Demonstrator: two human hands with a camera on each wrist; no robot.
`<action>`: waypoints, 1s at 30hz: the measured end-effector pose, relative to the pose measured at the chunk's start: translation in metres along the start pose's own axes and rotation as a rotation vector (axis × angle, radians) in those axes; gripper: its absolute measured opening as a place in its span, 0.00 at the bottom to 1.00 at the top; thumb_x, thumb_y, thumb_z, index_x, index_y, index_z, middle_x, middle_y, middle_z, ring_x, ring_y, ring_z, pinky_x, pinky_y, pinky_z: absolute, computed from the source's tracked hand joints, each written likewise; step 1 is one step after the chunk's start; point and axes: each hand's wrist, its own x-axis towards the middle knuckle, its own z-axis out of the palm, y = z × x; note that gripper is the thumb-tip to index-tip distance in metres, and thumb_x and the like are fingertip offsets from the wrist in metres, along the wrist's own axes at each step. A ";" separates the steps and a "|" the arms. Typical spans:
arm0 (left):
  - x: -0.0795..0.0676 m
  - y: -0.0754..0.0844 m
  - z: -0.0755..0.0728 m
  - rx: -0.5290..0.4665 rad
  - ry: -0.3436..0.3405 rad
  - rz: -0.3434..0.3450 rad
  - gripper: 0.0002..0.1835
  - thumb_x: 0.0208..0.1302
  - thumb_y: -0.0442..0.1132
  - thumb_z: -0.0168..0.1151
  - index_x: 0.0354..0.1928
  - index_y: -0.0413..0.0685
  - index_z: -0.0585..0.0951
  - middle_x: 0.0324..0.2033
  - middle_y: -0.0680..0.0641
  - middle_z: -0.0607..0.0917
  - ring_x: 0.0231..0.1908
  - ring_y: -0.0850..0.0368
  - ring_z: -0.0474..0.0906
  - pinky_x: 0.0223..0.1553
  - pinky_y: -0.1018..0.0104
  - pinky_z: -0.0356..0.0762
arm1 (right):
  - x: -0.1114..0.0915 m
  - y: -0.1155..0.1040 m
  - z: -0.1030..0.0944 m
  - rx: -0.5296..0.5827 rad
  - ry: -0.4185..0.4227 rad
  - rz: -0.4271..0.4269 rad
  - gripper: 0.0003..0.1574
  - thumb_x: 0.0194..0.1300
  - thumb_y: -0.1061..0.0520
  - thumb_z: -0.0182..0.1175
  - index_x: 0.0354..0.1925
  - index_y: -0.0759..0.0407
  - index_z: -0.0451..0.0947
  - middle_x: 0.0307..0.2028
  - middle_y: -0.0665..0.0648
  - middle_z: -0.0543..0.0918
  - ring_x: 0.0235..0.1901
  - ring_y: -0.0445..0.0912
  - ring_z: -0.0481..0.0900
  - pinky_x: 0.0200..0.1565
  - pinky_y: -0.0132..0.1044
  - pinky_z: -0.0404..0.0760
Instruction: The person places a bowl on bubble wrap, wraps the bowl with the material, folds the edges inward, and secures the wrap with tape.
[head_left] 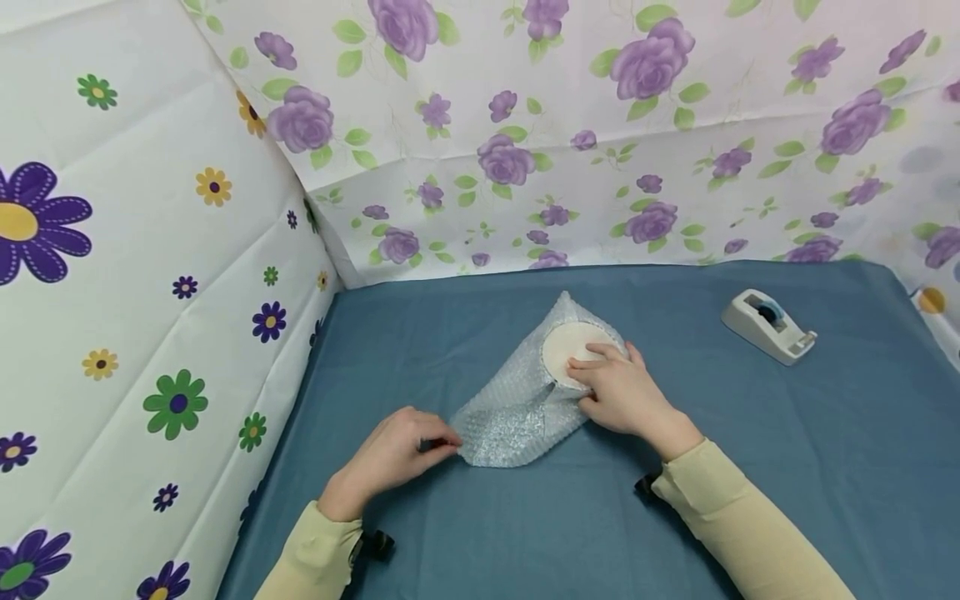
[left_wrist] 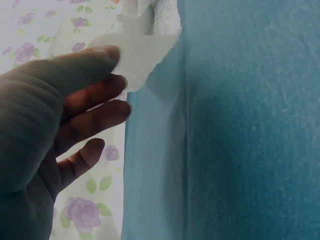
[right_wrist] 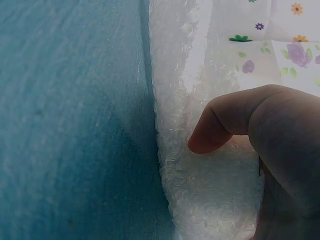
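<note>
A sheet of bubble wrap [head_left: 510,417] lies around a round white object [head_left: 562,350] whose flat pale face shows at the top. My left hand [head_left: 397,454] pinches the wrap's left corner between thumb and fingers. In the left wrist view, that thin corner [left_wrist: 145,60] stretches away from the fingertips. Over the white face, my right hand [head_left: 626,392] spreads its fingers, with the thumb at the near side. Seen from the right wrist, the bent thumb [right_wrist: 215,125] presses against the bubble wrap [right_wrist: 200,185]. The object's sides are hidden under the wrap.
A white tape dispenser [head_left: 768,325] stands at the back right of the blue tablecloth [head_left: 825,467]. Flowered sheets hang behind the table [head_left: 450,142] and along its left side [head_left: 150,333].
</note>
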 end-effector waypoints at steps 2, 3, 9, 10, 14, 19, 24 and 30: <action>0.001 0.002 0.000 -0.029 0.013 -0.024 0.05 0.68 0.36 0.76 0.43 0.53 0.93 0.37 0.60 0.91 0.35 0.71 0.84 0.38 0.65 0.85 | 0.000 0.000 0.000 0.000 0.000 -0.001 0.30 0.67 0.58 0.64 0.68 0.53 0.84 0.69 0.52 0.81 0.76 0.59 0.66 0.71 0.79 0.50; 0.001 0.003 0.001 -0.051 0.027 -0.033 0.04 0.69 0.36 0.75 0.43 0.52 0.92 0.37 0.60 0.91 0.35 0.71 0.83 0.37 0.63 0.85 | 0.000 0.000 0.001 -0.001 0.000 -0.001 0.30 0.67 0.58 0.64 0.68 0.53 0.84 0.69 0.51 0.81 0.77 0.59 0.65 0.71 0.79 0.50; 0.007 0.008 0.005 -0.217 0.167 -0.034 0.06 0.74 0.32 0.70 0.45 0.52 0.88 0.35 0.57 0.90 0.32 0.68 0.84 0.30 0.66 0.83 | 0.000 0.001 0.001 -0.002 -0.005 0.003 0.31 0.68 0.58 0.64 0.68 0.53 0.83 0.69 0.51 0.81 0.77 0.59 0.64 0.72 0.79 0.50; 0.009 0.009 0.005 -0.237 0.193 -0.024 0.07 0.74 0.30 0.69 0.45 0.53 0.87 0.35 0.55 0.90 0.32 0.67 0.84 0.30 0.66 0.83 | 0.000 0.001 0.001 -0.002 -0.007 0.004 0.31 0.68 0.58 0.64 0.68 0.53 0.83 0.69 0.51 0.81 0.77 0.59 0.64 0.72 0.79 0.50; 0.021 0.015 0.008 -0.304 0.288 -0.008 0.10 0.74 0.27 0.66 0.47 0.52 0.85 0.35 0.52 0.92 0.27 0.57 0.85 0.29 0.66 0.82 | 0.000 0.001 0.001 -0.001 -0.011 0.006 0.31 0.68 0.57 0.63 0.69 0.52 0.83 0.70 0.51 0.81 0.77 0.58 0.64 0.72 0.79 0.50; 0.038 0.019 0.017 -0.324 0.389 -0.018 0.09 0.74 0.26 0.65 0.46 0.49 0.84 0.33 0.49 0.92 0.27 0.55 0.86 0.31 0.66 0.83 | 0.001 0.001 0.001 0.000 -0.017 0.002 0.31 0.68 0.58 0.63 0.69 0.52 0.83 0.70 0.51 0.80 0.77 0.58 0.64 0.72 0.79 0.49; 0.059 0.025 0.026 -0.295 0.438 -0.041 0.07 0.74 0.28 0.66 0.46 0.48 0.84 0.34 0.50 0.92 0.32 0.59 0.87 0.35 0.66 0.85 | 0.002 0.002 0.001 -0.009 -0.025 0.004 0.31 0.69 0.57 0.63 0.69 0.52 0.83 0.70 0.51 0.80 0.77 0.58 0.64 0.72 0.79 0.49; 0.083 0.032 0.037 -0.288 0.488 -0.074 0.04 0.76 0.31 0.66 0.47 0.47 0.85 0.38 0.49 0.92 0.41 0.56 0.90 0.39 0.52 0.87 | 0.002 0.002 0.001 -0.016 -0.028 0.008 0.31 0.69 0.57 0.64 0.69 0.52 0.83 0.70 0.51 0.80 0.78 0.58 0.64 0.72 0.79 0.49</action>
